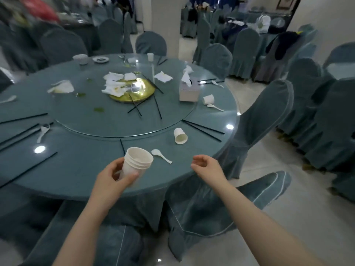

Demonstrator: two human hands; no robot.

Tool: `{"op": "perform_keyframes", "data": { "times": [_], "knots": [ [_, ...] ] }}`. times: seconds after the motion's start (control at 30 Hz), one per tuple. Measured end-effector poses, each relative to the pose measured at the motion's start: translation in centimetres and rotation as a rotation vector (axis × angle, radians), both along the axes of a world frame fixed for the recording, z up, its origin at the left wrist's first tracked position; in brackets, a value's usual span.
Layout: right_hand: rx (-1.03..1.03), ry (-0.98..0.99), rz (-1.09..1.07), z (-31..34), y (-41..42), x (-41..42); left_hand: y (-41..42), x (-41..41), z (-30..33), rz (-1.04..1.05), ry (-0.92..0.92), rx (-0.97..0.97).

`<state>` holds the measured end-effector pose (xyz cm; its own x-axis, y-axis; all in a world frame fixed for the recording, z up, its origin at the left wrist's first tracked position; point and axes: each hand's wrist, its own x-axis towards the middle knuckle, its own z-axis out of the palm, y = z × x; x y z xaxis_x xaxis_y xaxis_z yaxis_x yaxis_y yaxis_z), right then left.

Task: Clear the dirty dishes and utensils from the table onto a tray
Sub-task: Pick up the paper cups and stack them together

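Meanwhile left hand [111, 175] grips stacked cups [137, 162]; right hand [208, 167] hovers, fingers loosely curled, empty.

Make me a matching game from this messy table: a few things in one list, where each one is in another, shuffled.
Things:
1. stacked cups
2. tipped cup
3. tissue box
4. gold plate

Places:
A. centre of the glass turntable, under crumpled napkins
B. held in the left hand
C. lying on its side near the table's near edge, beside black chopsticks
D. right side of the turntable, tissue sticking out

Pairs: 1-B, 2-C, 3-D, 4-A
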<state>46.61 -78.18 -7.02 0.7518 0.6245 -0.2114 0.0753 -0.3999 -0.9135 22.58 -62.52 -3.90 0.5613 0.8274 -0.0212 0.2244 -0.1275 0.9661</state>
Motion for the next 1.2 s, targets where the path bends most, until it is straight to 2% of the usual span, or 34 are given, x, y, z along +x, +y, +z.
{"op": "perform_keyframes", "data": {
  "times": [0.4, 0.57, 0.73, 0.8, 0.93, 1.1, 1.2],
  "knots": [
    [-0.273, -0.093, 0.002, -5.9, 12.5, 10.5, 9.4, 6.6, -4.2, 0.126, 0.032, -0.091],
    [-0.322, -0.075, -0.113, -7.9, 18.0, 13.1, 12.6, 8.4, -5.1, 0.107, 0.111, -0.103],
    [-0.396, 0.043, -0.290, -9.5, 21.7, 13.7, 13.7, 8.0, -5.9, 0.126, 0.158, -0.102],
    [-0.370, 0.028, -0.294, -9.9, 22.4, 13.1, 14.0, 7.7, -6.3, 0.137, 0.173, -0.100],
    [-0.188, 0.040, -0.101, -9.0, 22.2, 10.1, 13.6, 7.6, -7.1, 0.145, 0.223, -0.028],
    [0.122, 0.331, 0.101, -5.5, 19.3, 7.6, 12.5, 9.0, -7.7, 0.116, 0.290, 0.089],
    [0.149, 0.368, 0.291, -3.1, 16.7, 7.4, 11.1, 10.2, -7.2, 0.037, 0.298, 0.195]
  ]
}}
